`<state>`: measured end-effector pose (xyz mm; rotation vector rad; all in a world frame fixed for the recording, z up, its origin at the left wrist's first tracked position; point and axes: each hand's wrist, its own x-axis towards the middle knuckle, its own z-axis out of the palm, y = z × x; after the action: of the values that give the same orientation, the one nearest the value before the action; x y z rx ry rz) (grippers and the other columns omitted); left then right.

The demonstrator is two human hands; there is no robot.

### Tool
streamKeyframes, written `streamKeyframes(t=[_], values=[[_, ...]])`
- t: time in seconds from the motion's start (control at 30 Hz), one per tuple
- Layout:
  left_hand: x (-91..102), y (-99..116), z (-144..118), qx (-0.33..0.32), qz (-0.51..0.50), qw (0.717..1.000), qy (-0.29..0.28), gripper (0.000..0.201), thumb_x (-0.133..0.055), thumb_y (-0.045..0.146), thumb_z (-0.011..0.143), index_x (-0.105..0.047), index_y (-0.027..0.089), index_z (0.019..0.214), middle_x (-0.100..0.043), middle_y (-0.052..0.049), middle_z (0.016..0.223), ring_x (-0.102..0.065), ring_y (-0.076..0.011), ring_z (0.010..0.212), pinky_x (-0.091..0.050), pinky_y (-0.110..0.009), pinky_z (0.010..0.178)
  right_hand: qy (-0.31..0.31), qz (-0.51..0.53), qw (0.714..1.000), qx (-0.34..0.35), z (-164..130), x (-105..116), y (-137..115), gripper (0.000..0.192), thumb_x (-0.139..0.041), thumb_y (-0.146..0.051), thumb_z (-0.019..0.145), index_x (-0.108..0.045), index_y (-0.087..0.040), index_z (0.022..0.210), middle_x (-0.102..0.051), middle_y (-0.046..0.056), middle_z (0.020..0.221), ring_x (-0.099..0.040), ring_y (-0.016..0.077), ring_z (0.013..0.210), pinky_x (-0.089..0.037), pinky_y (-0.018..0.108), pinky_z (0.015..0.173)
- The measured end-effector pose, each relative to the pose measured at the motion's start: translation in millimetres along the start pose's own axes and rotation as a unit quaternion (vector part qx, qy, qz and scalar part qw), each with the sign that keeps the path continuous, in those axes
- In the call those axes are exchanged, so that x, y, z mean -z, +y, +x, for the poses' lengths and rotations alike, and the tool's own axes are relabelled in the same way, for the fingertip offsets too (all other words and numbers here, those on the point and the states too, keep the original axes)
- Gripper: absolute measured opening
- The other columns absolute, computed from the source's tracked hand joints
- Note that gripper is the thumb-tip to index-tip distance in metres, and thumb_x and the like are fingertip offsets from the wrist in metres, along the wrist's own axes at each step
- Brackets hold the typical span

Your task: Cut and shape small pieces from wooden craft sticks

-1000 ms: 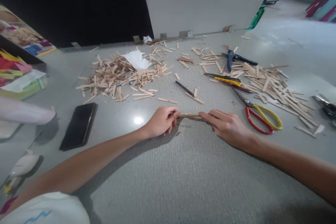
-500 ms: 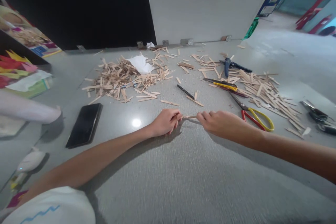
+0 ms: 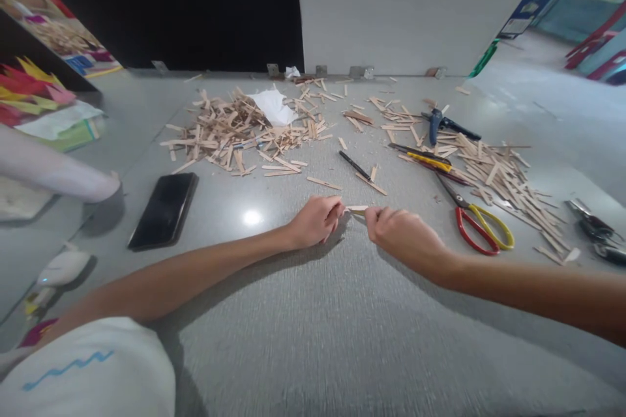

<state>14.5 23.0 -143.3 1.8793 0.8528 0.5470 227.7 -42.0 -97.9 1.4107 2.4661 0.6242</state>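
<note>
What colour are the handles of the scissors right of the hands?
Scissors: one red handle, one yellow, head view.

Left hand (image 3: 317, 220) and right hand (image 3: 401, 234) close together at table (image 3: 313, 339) middle, both pinching ends of short wooden stick (image 3: 357, 208) between them. Red-yellow scissors (image 3: 476, 225) just right of right hand. Black phone (image 3: 165, 210) well left of left hand. Two piles of wooden sticks (image 3: 239, 133) toward far edge. Black pen (image 3: 353, 164) beyond hands.
</note>
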Motion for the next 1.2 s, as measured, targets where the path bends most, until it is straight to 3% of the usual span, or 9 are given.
streamKeyframes(t=[0.17, 0.43, 0.63, 0.8, 1.03, 1.13, 1.2], values=[[0.3, 0.0, 1.6, -0.011, 0.011, 1.000, 0.005, 0.032, -0.044, 0.025, 0.106, -0.044, 0.023, 0.073, -0.053, 0.008, 0.047, -0.048, -0.0083, 0.031, -0.035, -0.017, 0.042, -0.072, -0.004, 0.993, 0.090, 14.5, -7.7, 20.1, 0.028, -0.047, 0.005, 0.095, -0.068, -0.014, 0.095, -0.075, 0.010, 0.071, -0.062, 0.0167, 0.050, -0.020, 0.030, 0.046], [0.3, 0.7, 0.9, -0.006, 0.016, 1.000, 0.007, 0.030, -0.044, 0.027, 0.107, -0.045, 0.023, 0.077, -0.055, 0.007, 0.051, -0.050, -0.0081, 0.034, -0.035, -0.016, 0.040, -0.083, -0.009, 0.995, 0.047, 15.7, 6.1, 11.2, 0.030, -0.045, 0.007, 0.095, -0.068, -0.011, 0.099, -0.076, 0.013, 0.072, -0.068, 0.0196, 0.053, -0.023, 0.028, 0.045], [-0.7, 0.8, 1.0, 0.003, 0.019, 1.000, 0.019, 0.034, -0.043, 0.023, 0.107, -0.043, 0.023, 0.074, -0.054, 0.007, 0.049, -0.049, -0.0079, 0.032, -0.038, -0.017, 0.042, -0.106, 0.029, 0.990, 0.094, 29.0, 0.2, 24.9, 0.018, -0.057, 0.001, 0.098, -0.068, -0.014, 0.103, -0.078, 0.009, 0.076, -0.069, 0.0181, 0.058, -0.028, 0.027, 0.051], [-1.0, -0.5, 1.7, 0.011, 0.013, 1.000, 0.020, 0.030, -0.045, 0.019, 0.106, -0.044, 0.023, 0.076, -0.054, 0.009, 0.051, -0.050, -0.0076, 0.032, -0.037, -0.017, 0.041, -0.097, -0.003, 0.993, 0.061, 27.3, 12.7, 9.8, 0.030, -0.046, 0.008, 0.097, -0.071, -0.008, 0.104, -0.078, 0.016, 0.078, -0.071, 0.0196, 0.061, -0.027, 0.028, 0.048], [-1.3, 1.5, -0.1, -0.001, 0.018, 1.000, 0.022, 0.035, -0.043, 0.020, 0.108, -0.042, 0.024, 0.074, -0.052, 0.009, 0.048, -0.048, -0.0066, 0.031, -0.035, -0.016, 0.040, -0.122, 0.023, 0.982, 0.141, 36.9, -2.3, 34.7, 0.023, -0.050, 0.001, 0.102, -0.068, -0.012, 0.107, -0.081, 0.011, 0.081, -0.070, 0.0193, 0.060, -0.023, 0.030, 0.049], [-3.2, -0.2, -0.4, -0.009, 0.018, 0.999, 0.027, 0.034, -0.042, 0.022, 0.109, -0.041, 0.024, 0.075, -0.054, 0.008, 0.050, -0.048, -0.0073, 0.031, -0.035, -0.017, 0.040, -0.116, -0.001, 0.987, 0.110, 31.4, 4.9, 21.8, 0.030, -0.047, 0.008, 0.097, -0.070, -0.010, 0.103, -0.080, 0.013, 0.079, -0.071, 0.0192, 0.059, -0.023, 0.030, 0.047], [-4.6, -1.8, -0.4, -0.017, 0.018, 0.999, 0.027, 0.033, -0.043, 0.024, 0.109, -0.041, 0.024, 0.075, -0.053, 0.008, 0.049, -0.048, -0.0076, 0.032, -0.034, -0.017, 0.040, -0.111, -0.019, 0.992, 0.053, 25.9, 12.5, 9.6, 0.036, -0.042, 0.012, 0.094, -0.070, -0.009, 0.100, -0.078, 0.015, 0.076, -0.072, 0.0201, 0.058, -0.021, 0.029, 0.044]])
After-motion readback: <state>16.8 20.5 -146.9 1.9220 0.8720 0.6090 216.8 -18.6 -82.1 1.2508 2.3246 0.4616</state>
